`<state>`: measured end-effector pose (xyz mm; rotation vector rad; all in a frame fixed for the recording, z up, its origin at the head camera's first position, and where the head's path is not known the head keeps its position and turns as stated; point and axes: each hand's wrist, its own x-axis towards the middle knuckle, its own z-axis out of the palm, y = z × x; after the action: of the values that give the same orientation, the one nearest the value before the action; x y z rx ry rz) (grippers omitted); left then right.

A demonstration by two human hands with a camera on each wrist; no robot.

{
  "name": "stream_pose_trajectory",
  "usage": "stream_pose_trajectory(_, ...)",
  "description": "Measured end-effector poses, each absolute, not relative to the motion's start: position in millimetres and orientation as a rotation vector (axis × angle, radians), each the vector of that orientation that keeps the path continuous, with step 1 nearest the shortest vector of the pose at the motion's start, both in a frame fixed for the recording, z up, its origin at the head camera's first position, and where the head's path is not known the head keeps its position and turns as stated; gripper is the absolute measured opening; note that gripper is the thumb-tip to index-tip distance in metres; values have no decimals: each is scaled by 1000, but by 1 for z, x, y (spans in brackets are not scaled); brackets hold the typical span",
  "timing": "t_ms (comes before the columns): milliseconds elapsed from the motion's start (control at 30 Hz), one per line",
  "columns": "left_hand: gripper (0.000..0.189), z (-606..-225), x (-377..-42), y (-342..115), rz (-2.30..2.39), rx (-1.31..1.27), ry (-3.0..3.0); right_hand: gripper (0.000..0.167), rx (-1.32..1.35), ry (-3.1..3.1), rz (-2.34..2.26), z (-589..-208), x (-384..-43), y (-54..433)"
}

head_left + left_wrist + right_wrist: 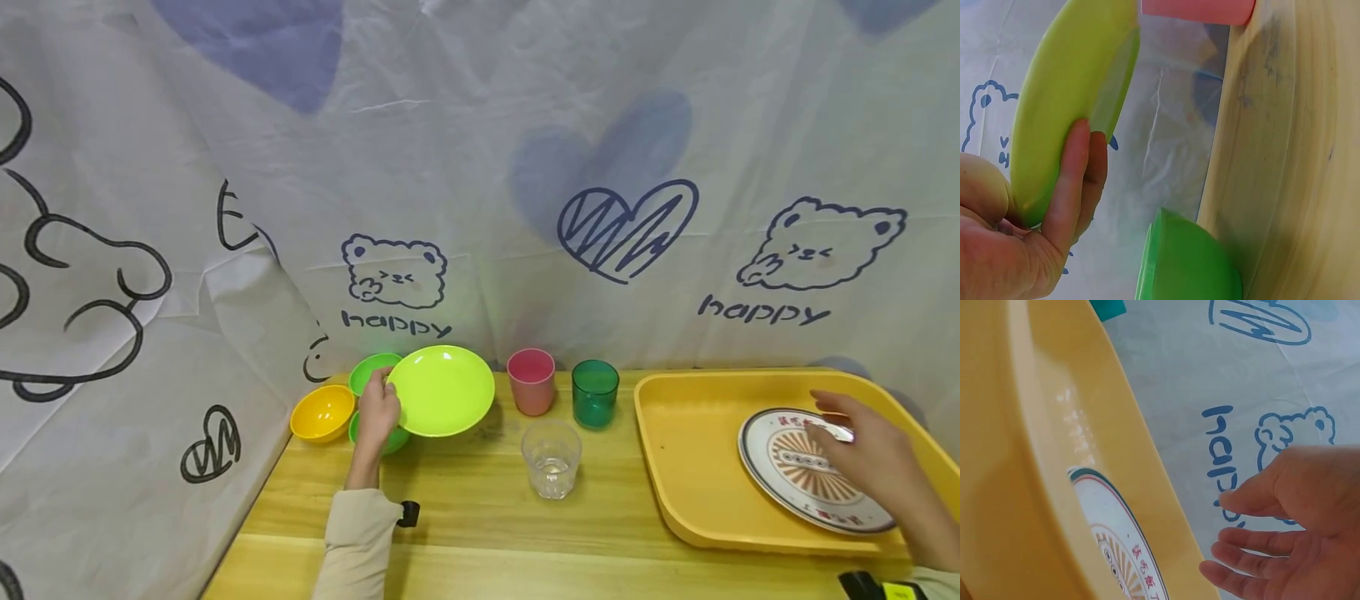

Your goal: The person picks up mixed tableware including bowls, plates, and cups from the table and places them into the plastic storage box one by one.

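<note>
My left hand (379, 410) pinches the left rim of a lime-green plate (442, 392), thumb on one side and fingers on the other. In the left wrist view the plate (1066, 94) is held up off the wooden table. Below and behind that hand are a yellow bowl (323, 413) and two green bowls, the far one (369, 372) partly hidden. My right hand (873, 454) is above a white patterned plate (798, 475), which lies in a yellow tray (675, 500). Its fingers are apart and hold nothing, as the right wrist view also shows.
Right of the lime-green plate stand a pink cup (532, 383) and a dark green cup (595, 396). A clear glass (552, 462) is nearer on the wooden table (480, 533). A printed white cloth (480, 208) hangs behind the table and along its left.
</note>
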<state>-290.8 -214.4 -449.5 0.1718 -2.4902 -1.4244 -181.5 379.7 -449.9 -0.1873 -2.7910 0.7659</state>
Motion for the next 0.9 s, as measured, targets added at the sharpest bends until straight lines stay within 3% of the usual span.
stream_pose_trajectory(900, 42, -450, -272, -201, -1850, 33, -2306, 63, -7, -2482, 1090, -440, -189, 335)
